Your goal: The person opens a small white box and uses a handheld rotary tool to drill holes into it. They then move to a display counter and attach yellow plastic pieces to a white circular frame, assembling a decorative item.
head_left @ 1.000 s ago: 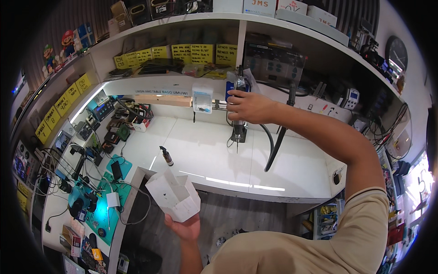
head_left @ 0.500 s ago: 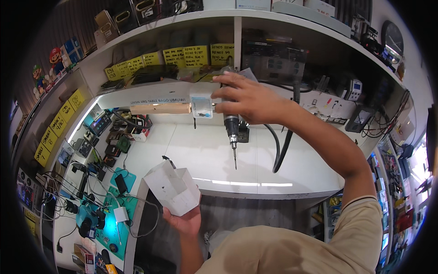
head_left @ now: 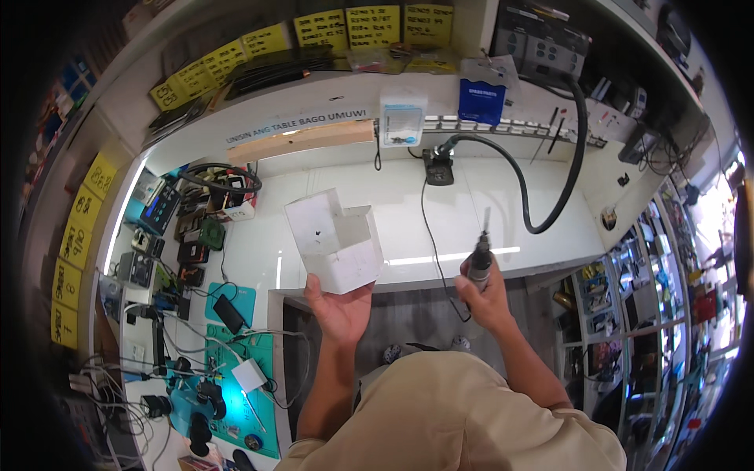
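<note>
A person in a tan shirt holds a white box [head_left: 339, 259] in the left hand [head_left: 342, 312] and a slim, cylindrical handheld tool [head_left: 478, 269] in the right hand [head_left: 482, 297] at a white table [head_left: 408, 222] in a crowded workshop. The left hand grips the box low, its thumb on the near face; the right is closed around the tool's body, the thin bit [head_left: 487, 220] pointing away from the wearer. Both items are off the table, held near its front edge, so the getting-ready stage appears complete. Bit and box stand well apart, and any work of one upon the other looks yet to begin. A small dark spot marks the box's face, but whether it is a hole, and whether it counts as finished work, cannot be told; nor can it be told whether the bit is turning. A thin black cable [head_left: 426, 228] drops over the table edge toward the right hand, its join with the tool not clear. Behind, a small dark stand [head_left: 439, 169] sits near the back of the table, beside a thick black hose [head_left: 524, 192]. At left, a lit microscope [head_left: 184, 404] stands over a teal mat [head_left: 265, 377].
</note>
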`<state>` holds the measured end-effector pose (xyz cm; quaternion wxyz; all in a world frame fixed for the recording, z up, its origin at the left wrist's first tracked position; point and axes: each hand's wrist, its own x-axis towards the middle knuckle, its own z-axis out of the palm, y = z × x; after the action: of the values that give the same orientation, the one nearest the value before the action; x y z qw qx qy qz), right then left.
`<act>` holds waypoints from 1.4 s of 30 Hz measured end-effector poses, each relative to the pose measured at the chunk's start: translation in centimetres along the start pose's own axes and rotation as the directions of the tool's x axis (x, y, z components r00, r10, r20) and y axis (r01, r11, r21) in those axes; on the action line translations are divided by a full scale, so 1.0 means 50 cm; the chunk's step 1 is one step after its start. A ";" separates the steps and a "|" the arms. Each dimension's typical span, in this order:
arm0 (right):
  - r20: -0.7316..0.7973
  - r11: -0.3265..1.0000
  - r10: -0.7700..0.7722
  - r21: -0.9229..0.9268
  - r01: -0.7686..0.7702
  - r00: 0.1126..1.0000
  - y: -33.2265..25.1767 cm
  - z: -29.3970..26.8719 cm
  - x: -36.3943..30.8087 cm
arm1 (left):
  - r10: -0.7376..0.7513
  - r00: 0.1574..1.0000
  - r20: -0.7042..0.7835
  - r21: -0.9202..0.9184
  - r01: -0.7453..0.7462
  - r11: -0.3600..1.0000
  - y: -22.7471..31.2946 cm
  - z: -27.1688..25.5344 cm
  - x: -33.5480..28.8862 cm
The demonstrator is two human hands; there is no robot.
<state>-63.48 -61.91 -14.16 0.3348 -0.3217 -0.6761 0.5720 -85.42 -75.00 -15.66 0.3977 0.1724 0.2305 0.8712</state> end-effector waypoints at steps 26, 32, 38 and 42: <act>0.330 0.746 -0.065 -0.611 0.266 0.942 0.081 -0.174 0.014 | -0.345 0.926 -0.153 0.139 0.366 0.920 -0.192 0.119 -0.008; 0.308 0.790 -0.132 -0.542 0.288 0.942 0.098 -0.213 0.009 | -0.341 0.923 -0.177 0.175 0.370 0.912 -0.229 0.136 -0.013; 0.256 0.819 -0.071 -0.536 0.203 0.964 0.098 -0.222 0.028 | -0.380 0.907 -0.183 0.169 0.409 0.896 -0.240 0.135 0.011; 0.231 0.807 0.007 -0.576 0.131 0.973 0.081 -0.210 0.044 | -0.417 0.897 -0.146 0.164 0.437 0.884 -0.235 0.119 0.039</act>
<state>-55.89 -53.69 -16.72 0.1603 -0.3210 -0.8628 0.3561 -76.55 -65.12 -16.80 0.5484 0.1083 0.3667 0.7437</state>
